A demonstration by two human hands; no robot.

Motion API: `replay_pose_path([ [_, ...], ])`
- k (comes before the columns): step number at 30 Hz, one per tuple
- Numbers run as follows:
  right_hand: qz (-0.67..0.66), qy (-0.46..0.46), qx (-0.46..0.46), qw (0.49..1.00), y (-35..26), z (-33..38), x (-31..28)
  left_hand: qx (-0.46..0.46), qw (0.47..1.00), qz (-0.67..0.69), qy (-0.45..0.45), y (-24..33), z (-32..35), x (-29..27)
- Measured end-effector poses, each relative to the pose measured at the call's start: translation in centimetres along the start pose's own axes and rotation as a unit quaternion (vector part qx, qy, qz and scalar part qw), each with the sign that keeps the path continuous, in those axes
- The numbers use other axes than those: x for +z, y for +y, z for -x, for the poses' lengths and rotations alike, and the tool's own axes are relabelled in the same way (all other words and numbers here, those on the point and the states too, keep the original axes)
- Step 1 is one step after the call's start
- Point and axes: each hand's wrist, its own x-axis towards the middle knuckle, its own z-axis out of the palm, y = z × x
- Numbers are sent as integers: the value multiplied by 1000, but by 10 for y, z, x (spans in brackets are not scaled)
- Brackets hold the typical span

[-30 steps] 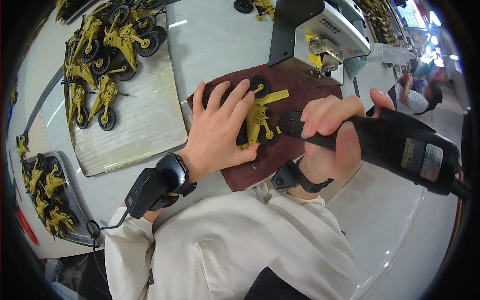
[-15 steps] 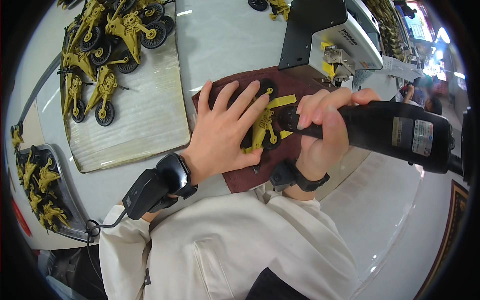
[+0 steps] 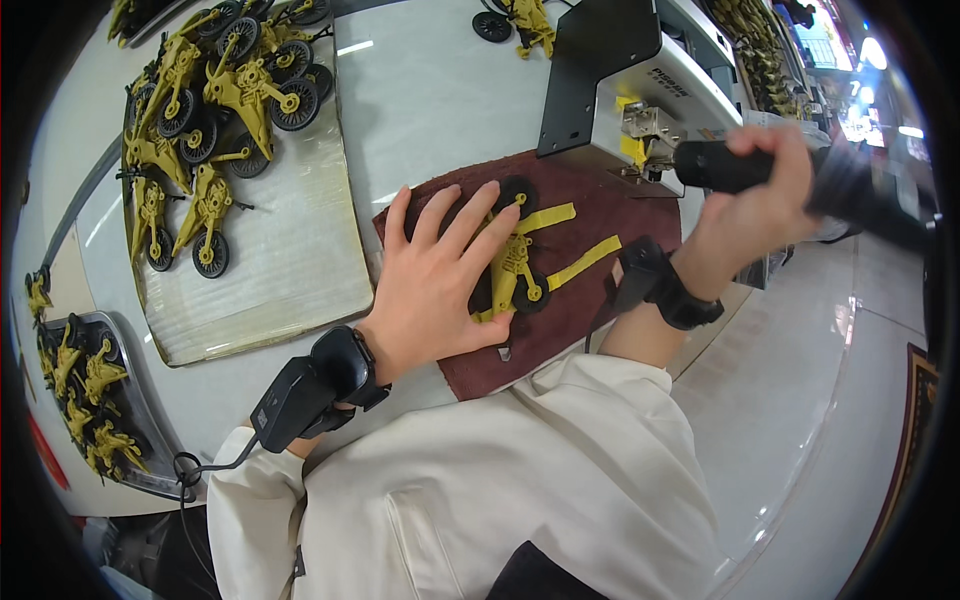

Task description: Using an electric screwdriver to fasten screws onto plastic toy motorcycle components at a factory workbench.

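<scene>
My left hand [image 3: 430, 285] spreads over a yellow toy motorcycle [image 3: 512, 262] with black wheels and holds it down on a maroon cloth [image 3: 590, 215]. Its thumb presses the near end, while the index finger lies along the far side; the palm hides part of the toy. Two yellow strips [image 3: 583, 262] lie on the cloth beside the toy. My right hand [image 3: 755, 205] is wrapped round a black electric screwdriver [image 3: 722, 166], whose rear is smeared by motion. The screwdriver's front end is close to the metal outlet [image 3: 655, 130] of a box-shaped screw feeder [image 3: 610, 110].
A padded board [image 3: 260, 300] at the left carries several yellow toy motorcycles [image 3: 240, 95]. More lie in a metal tray [image 3: 150, 440] at the far left. Another toy [image 3: 530, 25] sits behind the cloth, left of the feeder. Both wrists wear black devices, the left one with a cable.
My right hand has lifted the screwdriver off the toy and swung it right and away toward the feeder, uncovering the yellow strips. My left hand keeps its place on the toy.
</scene>
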Motion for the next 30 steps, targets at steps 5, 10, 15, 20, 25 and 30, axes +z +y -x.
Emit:
replay_pose_path([
  [5,-123,-101,132,978,-28,30,1,-5,999,27,19,-4,1,1],
  [10,-245,-222,62,942,-40,84,10,-8,999,30,19,-2,2,-2],
  [15,-228,-253,104,934,-36,92,19,-17,999,46,23,-5,4,-2],
  [20,-243,-111,33,963,-35,61,3,-3,998,52,23,-4,2,0],
  [25,-90,25,-29,995,-22,6,13,-9,999,40,15,-5,3,0],
  [30,-34,-26,51,998,-18,10,8,-2,999,32,28,-2,5,-1],
])
